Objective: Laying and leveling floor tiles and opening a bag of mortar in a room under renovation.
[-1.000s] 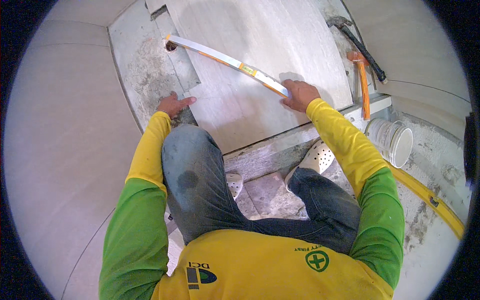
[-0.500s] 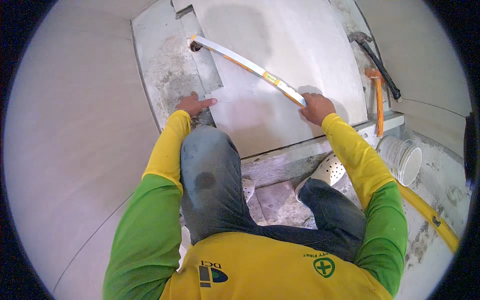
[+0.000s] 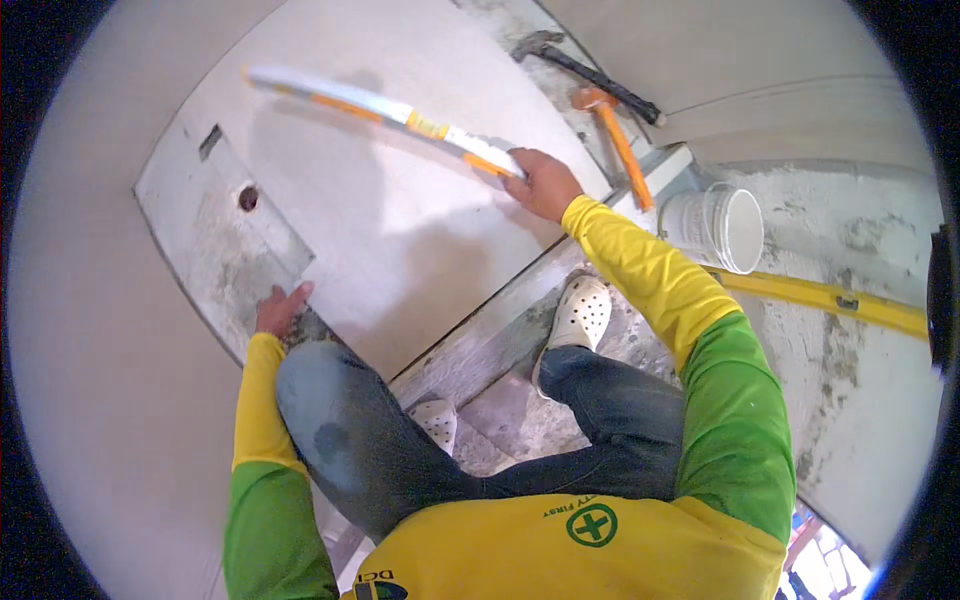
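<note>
In my right hand (image 3: 543, 185) is one end of a slim spirit level (image 3: 405, 117), silver with orange and yellow parts. The level points away to the far left above a large pale tile (image 3: 420, 250), blurred toward its far end. My left hand (image 3: 284, 310) rests at the tile's near left corner, beside my knee, with fingers apart and nothing seen in it. Beyond that hand runs a rough grey strip of floor (image 3: 225, 240) with a round dark hole (image 3: 248, 198) in it.
To the far right lie a black-handled hammer (image 3: 600, 80) and an orange mallet (image 3: 622, 150). A white bucket (image 3: 715, 228) lies tipped by the step, near a long yellow level (image 3: 830, 298). Pale walls (image 3: 90, 300) rise on both sides. My white clogs (image 3: 582, 312) stand below the step.
The level has come up off the tile, its far end swinging away from the hole. My right hand lifts it; my left hand stays by the tile corner. The view has turned.
</note>
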Demonstrator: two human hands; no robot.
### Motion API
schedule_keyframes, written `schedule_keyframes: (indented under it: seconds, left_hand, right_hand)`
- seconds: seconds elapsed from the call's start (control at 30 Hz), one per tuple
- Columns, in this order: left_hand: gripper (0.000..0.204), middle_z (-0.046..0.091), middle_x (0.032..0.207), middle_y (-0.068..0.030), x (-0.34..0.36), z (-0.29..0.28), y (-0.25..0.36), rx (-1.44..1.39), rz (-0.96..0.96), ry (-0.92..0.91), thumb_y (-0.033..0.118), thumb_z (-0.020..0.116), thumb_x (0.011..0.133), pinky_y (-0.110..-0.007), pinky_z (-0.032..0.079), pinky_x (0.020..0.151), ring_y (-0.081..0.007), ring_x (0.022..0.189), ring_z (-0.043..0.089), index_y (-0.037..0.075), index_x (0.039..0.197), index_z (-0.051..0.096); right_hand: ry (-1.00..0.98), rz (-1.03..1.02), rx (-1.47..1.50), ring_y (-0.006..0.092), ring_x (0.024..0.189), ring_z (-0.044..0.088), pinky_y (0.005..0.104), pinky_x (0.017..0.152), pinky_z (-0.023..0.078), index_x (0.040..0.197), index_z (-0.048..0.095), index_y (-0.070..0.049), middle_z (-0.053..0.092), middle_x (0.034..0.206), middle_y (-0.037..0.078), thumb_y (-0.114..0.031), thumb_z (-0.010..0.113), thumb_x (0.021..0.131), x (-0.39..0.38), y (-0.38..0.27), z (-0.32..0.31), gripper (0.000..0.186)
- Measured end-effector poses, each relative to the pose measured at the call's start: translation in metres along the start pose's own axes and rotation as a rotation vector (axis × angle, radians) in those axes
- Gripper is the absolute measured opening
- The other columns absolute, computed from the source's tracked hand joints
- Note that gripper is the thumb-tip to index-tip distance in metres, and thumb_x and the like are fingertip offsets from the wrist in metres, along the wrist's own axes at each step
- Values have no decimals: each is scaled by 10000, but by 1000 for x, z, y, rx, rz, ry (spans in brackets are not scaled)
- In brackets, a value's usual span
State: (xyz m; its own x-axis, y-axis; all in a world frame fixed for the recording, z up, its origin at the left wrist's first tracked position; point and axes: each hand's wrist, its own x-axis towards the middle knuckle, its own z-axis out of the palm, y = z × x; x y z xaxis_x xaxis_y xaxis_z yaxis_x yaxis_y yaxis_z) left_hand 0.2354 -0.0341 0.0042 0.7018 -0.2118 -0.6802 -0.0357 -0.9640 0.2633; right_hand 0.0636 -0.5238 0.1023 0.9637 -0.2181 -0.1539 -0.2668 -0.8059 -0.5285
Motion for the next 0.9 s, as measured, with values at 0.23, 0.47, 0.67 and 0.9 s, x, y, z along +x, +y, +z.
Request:
schedule_keyframes:
  seconds: [0.23, 0.47, 0.67, 0.9]
  left_hand:
    - [1016, 486, 1281, -328, 18, 9, -21, 19, 51, -90, 764, 485, 746, -438, 350, 1027, -458, 1211, 454, -62, 1334, 421]
    - [1120, 534, 1165, -376, 58, 18, -47, 168, -4, -191, 813, 399, 747, -439, 371, 987, -464, 1173, 486, -165, 1293, 376]
    - [1032, 556, 1112, -372, 58, 12, -52, 182, 57, -183, 806, 323, 791, -475, 415, 913, -482, 1117, 515, -121, 1227, 450]
    - [945, 622, 1007, -288, 40, 6, -28, 267, 128, -176, 802, 398, 774, -426, 442, 882, -394, 1022, 588, -80, 1078, 552]
  right_hand:
    - [377, 258, -118, 402, 922, 591, 460, 808, 476, 1038, 598, -46, 624, 975, 214, -352, 620, 818, -57, 64, -109, 378]
    - [948, 483, 26, 140, 828, 584, 287, 722, 474, 1052, 599, -11, 635, 911, 89, -250, 666, 868, -198, 76, -162, 308]
    - [1200, 390, 529, 142, 855, 596, 292, 731, 495, 1115, 556, -15, 629, 981, 41, -164, 696, 842, -245, 106, -152, 341]
    - [1378, 680, 683, 194, 842, 639, 310, 739, 503, 1045, 543, 2, 658, 914, 106, -165, 743, 790, -200, 162, -90, 365]
